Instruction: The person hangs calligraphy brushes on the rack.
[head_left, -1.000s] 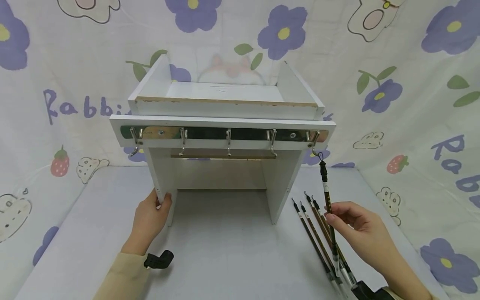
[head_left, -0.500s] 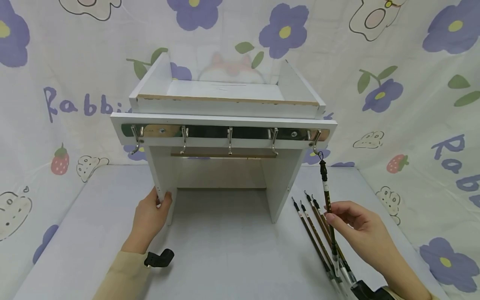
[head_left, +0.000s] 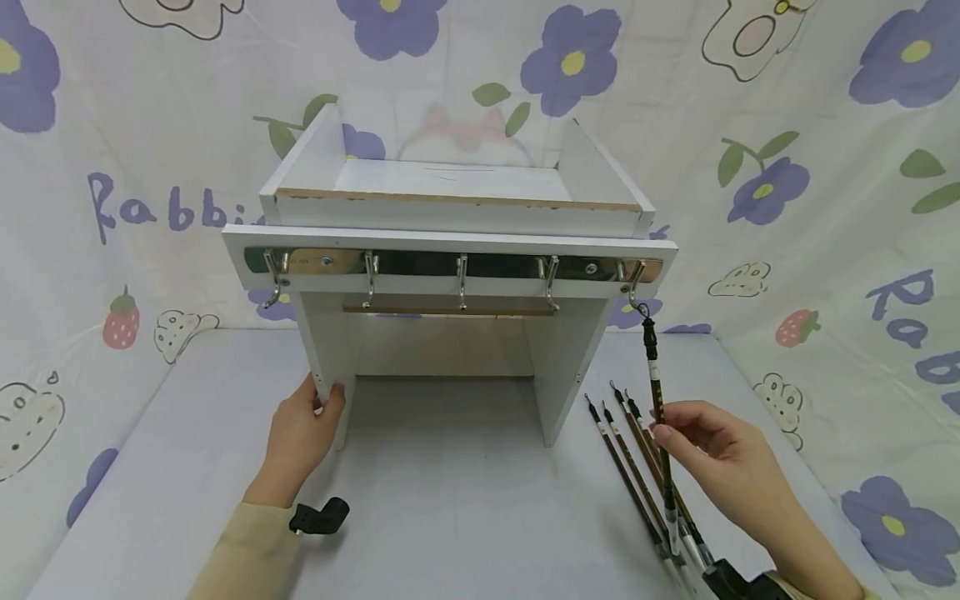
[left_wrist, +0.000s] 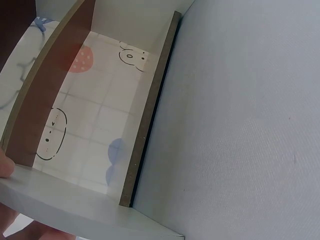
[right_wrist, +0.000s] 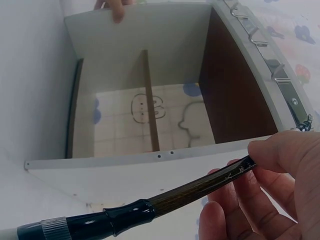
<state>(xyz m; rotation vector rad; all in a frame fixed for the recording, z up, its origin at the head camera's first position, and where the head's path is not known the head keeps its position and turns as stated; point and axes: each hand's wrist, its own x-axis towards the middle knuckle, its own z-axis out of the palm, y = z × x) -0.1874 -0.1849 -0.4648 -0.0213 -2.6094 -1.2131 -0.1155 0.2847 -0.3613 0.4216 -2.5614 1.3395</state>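
My right hand [head_left: 720,458] pinches the shaft of a dark calligraphy brush [head_left: 660,450] between thumb and fingers. The brush hangs nearly upright, its capped tip down. Its hanging loop [head_left: 642,310] meets the tip of the rightmost hook [head_left: 636,285]; whether the hook passes through it I cannot tell. That hook belongs to a metal strip on the front of a white wooden rack [head_left: 450,237]. My left hand [head_left: 300,437] grips the rack's left side panel [head_left: 322,358], thumb inside. The right wrist view shows the brush's lower shaft and dark collar [right_wrist: 130,217] close up.
Several more brushes [head_left: 626,467] lie side by side on the white table [head_left: 450,517], right of the rack and partly behind the held brush. Several bare hooks [head_left: 461,283] line the strip. A patterned cloth [head_left: 810,125] hangs behind the table.
Almost nothing differs. The whole head view has shifted slightly; both hands keep their holds, and the brush's loop stays at the rightmost hook.
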